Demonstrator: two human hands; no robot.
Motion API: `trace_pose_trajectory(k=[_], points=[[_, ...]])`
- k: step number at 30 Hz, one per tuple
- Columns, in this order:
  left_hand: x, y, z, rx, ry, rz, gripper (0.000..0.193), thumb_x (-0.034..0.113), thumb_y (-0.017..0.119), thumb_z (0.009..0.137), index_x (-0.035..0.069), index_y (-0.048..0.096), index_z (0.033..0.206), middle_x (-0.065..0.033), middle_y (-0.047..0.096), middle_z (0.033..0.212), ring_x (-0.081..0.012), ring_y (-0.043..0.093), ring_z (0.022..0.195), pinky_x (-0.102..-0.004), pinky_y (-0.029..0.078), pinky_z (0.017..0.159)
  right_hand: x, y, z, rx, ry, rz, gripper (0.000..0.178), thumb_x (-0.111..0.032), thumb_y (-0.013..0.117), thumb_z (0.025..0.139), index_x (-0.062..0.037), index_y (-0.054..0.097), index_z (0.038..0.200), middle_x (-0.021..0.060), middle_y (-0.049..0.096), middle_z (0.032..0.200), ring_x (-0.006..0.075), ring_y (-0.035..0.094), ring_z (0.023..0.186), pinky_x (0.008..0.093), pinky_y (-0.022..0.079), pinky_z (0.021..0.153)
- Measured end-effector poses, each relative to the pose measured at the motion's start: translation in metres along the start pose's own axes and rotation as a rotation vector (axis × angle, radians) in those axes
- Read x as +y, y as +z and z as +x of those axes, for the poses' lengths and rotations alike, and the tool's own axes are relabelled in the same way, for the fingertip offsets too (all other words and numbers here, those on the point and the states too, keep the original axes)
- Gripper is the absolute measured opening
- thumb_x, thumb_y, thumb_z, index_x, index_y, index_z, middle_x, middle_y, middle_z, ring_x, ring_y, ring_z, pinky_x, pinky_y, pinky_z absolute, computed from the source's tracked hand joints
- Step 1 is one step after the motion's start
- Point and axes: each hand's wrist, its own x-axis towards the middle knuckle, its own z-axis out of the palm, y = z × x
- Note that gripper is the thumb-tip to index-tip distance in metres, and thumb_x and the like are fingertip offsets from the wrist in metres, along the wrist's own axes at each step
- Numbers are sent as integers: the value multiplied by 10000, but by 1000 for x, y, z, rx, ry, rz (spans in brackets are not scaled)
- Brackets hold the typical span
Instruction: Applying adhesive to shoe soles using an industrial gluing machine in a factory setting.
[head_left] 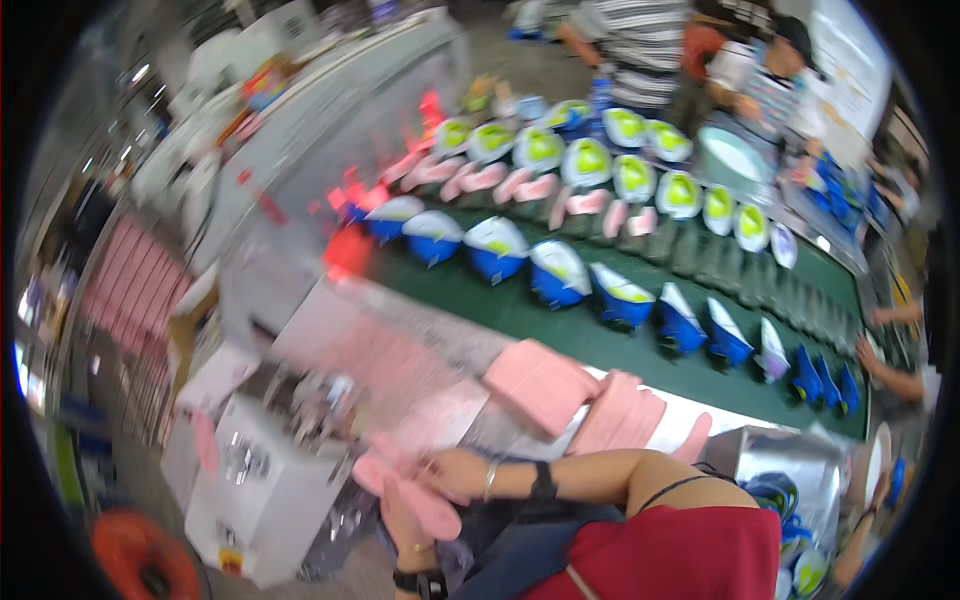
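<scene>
Low in the head view, my left hand (402,518) is closed around a pink shoe insole (432,512). Just above and to its right, my right hand (455,474) has its fingers bent over another pink piece (392,452), which looks like a second insole. The two pink pieces overlap, and blur hides where one ends. Both hands are between the white tabletop machine (245,495) and the front of the work table (440,350).
Stacked pink insoles (545,385) lie along the table edge. Beyond, a green conveyor (480,310) carries rows of blue-and-white shoe uppers (497,248). Red light glows at a grey tunnel machine (310,140). A metal bin (790,455) stands right. Co-workers (640,50) stand across the line.
</scene>
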Motion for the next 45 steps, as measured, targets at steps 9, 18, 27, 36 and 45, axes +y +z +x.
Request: trace_pose_trajectory(k=[9, 18, 27, 36, 45], points=[[13, -33, -35, 145, -252, -121, 643, 556, 351, 919, 0, 463, 1222, -104, 555, 930, -257, 611, 785, -425, 544, 696, 30, -31, 127, 151, -101, 241, 451, -242, 647, 759, -42, 576, 1156, 175, 667, 829, 263, 657, 789, 382, 504, 696], [-2, -40, -47, 141, -304, -66, 549, 477, 411, 950, -14, 475, 1188, -118, 576, 969, -308, 640, 866, -420, 549, 709, -10, -42, 179, 451, -211, -393, 362, -254, 627, 796, 12, 568, 1034, 228, 625, 977, 380, 612, 875, 420, 486, 744], [-13, -52, -41, 173, -276, -125, 389, 342, 422, 992, 20, 515, 1190, -91, 603, 990, -238, 628, 845, -342, 528, 756, -9, -34, 201, 390, 58, -369, 269, -237, 607, 801, 0, 661, 918, 217, 648, 924, 376, 635, 852, 429, 505, 763], [-35, -78, -37, -157, -227, -54, 321, 324, 438, 981, 118, 528, 1209, -13, 576, 972, -152, 570, 865, -275, 478, 765, 30, -85, 217, 762, 46, 215, 324, -280, 626, 842, 11, 595, 981, 132, 649, 737, 207, 631, 529, 316, 497, 508], [-40, -52, -23, 14, -335, -36, 298, 177, 413, 964, 44, 459, 1227, -74, 578, 1068, -176, 586, 949, -323, 512, 799, 195, -372, -64, 1449, 501, 31, 276, -145, 550, 815, -41, 511, 1068, 250, 633, 918, 357, 672, 740, 434, 545, 637]])
